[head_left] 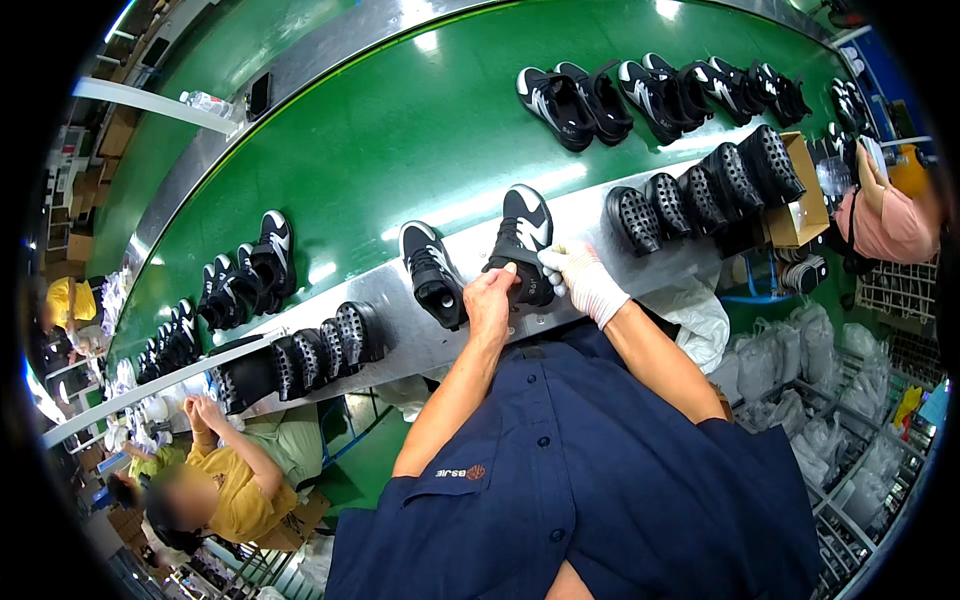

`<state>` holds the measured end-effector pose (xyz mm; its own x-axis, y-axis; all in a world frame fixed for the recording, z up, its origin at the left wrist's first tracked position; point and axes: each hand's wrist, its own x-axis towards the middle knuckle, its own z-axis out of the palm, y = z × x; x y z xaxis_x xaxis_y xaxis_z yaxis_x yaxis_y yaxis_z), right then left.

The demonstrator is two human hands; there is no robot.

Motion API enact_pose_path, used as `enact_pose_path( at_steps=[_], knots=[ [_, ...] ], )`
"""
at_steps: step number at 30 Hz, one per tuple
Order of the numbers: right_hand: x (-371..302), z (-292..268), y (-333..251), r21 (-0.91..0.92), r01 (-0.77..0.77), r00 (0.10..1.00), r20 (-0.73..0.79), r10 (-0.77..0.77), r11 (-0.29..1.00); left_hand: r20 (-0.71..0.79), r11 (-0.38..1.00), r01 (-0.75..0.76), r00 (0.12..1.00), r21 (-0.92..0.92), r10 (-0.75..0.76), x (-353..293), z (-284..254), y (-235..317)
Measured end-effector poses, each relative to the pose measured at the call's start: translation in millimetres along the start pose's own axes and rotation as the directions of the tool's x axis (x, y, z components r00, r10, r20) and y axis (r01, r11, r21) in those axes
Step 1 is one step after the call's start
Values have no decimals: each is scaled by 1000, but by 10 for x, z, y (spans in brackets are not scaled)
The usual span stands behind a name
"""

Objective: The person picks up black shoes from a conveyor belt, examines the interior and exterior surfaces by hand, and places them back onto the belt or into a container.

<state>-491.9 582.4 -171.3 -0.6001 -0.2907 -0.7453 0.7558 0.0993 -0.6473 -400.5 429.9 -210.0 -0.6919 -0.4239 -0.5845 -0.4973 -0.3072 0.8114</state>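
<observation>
A black-and-white sneaker (525, 218) rests on the metal ledge in front of me, its toe pointing away. My left hand (490, 303), bare, is closed on the sneaker's near end, with the thumb pressed on its dark upper. On the other side of that end, my right hand (584, 281) wears a white glove with coloured stripes; its fingers are bent and pinch the sneaker's edge. A matching sneaker (428, 262) stands just left of my hands, untouched, with its opening toward me. What my fingers do inside the held sneaker's opening is hidden.
Black dotted shoe-shaped pieces (634, 222) line the ledge at right, with more (352, 334) at left. Sneakers (556, 106) stand on the green belt (400, 130). A cardboard box (800, 205) sits at right. Co-workers (235, 490) are at left and right. Racks (850, 440) hold plastic-wrapped bundles.
</observation>
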Motion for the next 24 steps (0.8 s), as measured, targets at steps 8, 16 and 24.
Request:
enact_pose_path(
  at_steps=[8,16,24],
  knots=[
    [-26,58,181,-42,-1,998,-70,-2,999,-7,999,24,1000,-48,-24,-8,7,0],
    [45,49,284,-546,183,950,-116,-290,817,-52,1000,-26,998,-4,26,-16,53,-81],
    [-41,-159,201,-313,-5,998,-57,-13,950,-15,835,-273,948,478,318,-138,241,30]
  ],
)
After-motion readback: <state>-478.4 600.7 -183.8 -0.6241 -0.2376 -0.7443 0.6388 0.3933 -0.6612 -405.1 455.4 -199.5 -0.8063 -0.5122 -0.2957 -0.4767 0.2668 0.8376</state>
